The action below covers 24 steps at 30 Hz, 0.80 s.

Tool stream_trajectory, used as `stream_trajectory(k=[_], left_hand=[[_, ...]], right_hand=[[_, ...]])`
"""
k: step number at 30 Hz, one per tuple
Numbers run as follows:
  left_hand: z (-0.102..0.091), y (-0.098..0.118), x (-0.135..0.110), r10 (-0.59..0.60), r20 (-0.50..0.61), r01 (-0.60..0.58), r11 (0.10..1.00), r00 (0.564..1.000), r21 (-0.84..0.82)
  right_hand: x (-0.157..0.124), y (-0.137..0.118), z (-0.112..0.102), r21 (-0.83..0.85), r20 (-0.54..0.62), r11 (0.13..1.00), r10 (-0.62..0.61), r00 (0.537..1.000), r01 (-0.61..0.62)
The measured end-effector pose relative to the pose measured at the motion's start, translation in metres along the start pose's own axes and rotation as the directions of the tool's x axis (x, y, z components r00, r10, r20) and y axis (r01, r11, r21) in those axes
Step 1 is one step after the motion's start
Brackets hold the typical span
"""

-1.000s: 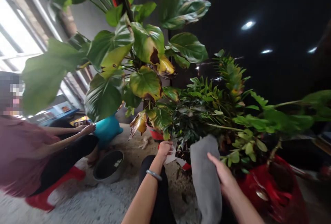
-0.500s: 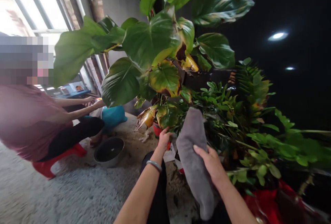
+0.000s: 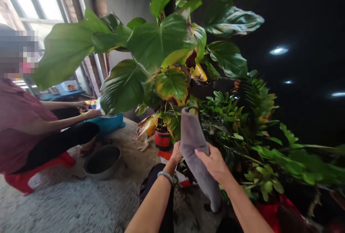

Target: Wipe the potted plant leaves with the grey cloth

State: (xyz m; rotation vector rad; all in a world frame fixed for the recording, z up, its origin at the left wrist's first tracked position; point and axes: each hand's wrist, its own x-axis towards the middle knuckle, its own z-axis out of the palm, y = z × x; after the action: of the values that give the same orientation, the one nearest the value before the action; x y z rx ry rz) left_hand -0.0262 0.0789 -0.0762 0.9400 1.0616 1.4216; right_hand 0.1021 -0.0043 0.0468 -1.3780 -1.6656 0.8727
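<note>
A long piece of soft grey cloth (image 3: 192, 136) hangs in front of me, its upper end folded near a yellowed leaf and its lower end drooping over my knees. My right hand (image 3: 212, 161) grips it from the right, thumb on top. At the cloth's left edge is my left hand (image 3: 176, 154), closed against it with the fingers mostly hidden behind. Just beyond stands a big-leaved plant (image 3: 161, 42) with some browned leaves, growing from a red pot (image 3: 162, 139).
To the left another person (image 3: 24, 118) sits on a red stool (image 3: 40, 173), holding a colourful packet (image 3: 91, 104). A round basin (image 3: 102, 163) rests on the floor between us. Leafy green plants (image 3: 229, 114) crowd the right side, with red material (image 3: 277, 208) below them.
My left hand has moved from beside the lower leaves to the edge of the cloth. The cloth's top has folded over, and the view has shifted slightly. The colourful packet shows more clearly.
</note>
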Motion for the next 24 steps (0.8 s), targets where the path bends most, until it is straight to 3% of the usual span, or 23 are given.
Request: stream_trajectory(k=[3, 6, 8, 10, 12, 14, 17, 19, 21, 24], left_hand=[[-0.004, 0.004, 0.000, -0.015, -0.020, 0.016, 0.999, 1.000, 0.033], [-0.006, 0.004, 0.002, 0.007, -0.021, -0.006, 0.999, 1.000, 0.047], [-0.006, 0.004, 0.001, 0.026, -0.016, -0.025, 0.998, 1.000, 0.061], [-0.006, 0.003, 0.000, -0.003, -0.021, 0.005, 0.997, 1.000, 0.072], [-0.008, 0.003, -0.001, -0.030, -0.001, 0.030, 0.997, 1.000, 0.076], [-0.011, 0.003, -0.002, -0.027, 0.049, 0.023, 0.996, 0.998, 0.084], [-0.019, 0.004, 0.000, 0.023, 0.077, -0.031, 0.994, 0.997, 0.103], [-0.024, 0.005, 0.001, 0.052, 0.050, -0.057, 0.993, 0.997, 0.101], [-0.026, 0.006, 0.001, 0.070, 0.053, -0.074, 0.994, 0.996, 0.080], [-0.024, 0.007, 0.000, 0.036, 0.046, -0.038, 0.998, 0.998, 0.048]], right_hand=[[-0.021, 0.016, -0.003, -0.264, 0.132, 0.964, 0.079, 0.988, -0.041], [-0.037, -0.005, -0.021, -0.184, 0.175, 0.982, 0.002, 0.984, 0.030], [-0.026, -0.029, -0.031, -0.150, 0.031, 0.981, -0.121, 0.992, 0.124], [-0.002, -0.044, -0.030, -0.236, -0.145, 0.952, -0.233, 0.962, 0.194], [0.024, -0.043, -0.017, -0.384, -0.204, 0.909, -0.253, 0.946, 0.160], [0.037, -0.028, 0.002, -0.543, -0.107, 0.837, -0.154, 0.982, 0.072], [0.022, -0.001, 0.016, -0.667, 0.090, 0.744, 0.012, 0.996, 0.052], [0.001, 0.004, 0.008, -0.626, 0.171, 0.776, 0.032, 0.985, 0.084], [-0.012, -0.006, -0.009, -0.505, 0.181, 0.857, -0.014, 0.983, 0.105], [-0.002, -0.035, -0.027, -0.343, -0.035, 0.927, -0.177, 0.984, 0.155]])
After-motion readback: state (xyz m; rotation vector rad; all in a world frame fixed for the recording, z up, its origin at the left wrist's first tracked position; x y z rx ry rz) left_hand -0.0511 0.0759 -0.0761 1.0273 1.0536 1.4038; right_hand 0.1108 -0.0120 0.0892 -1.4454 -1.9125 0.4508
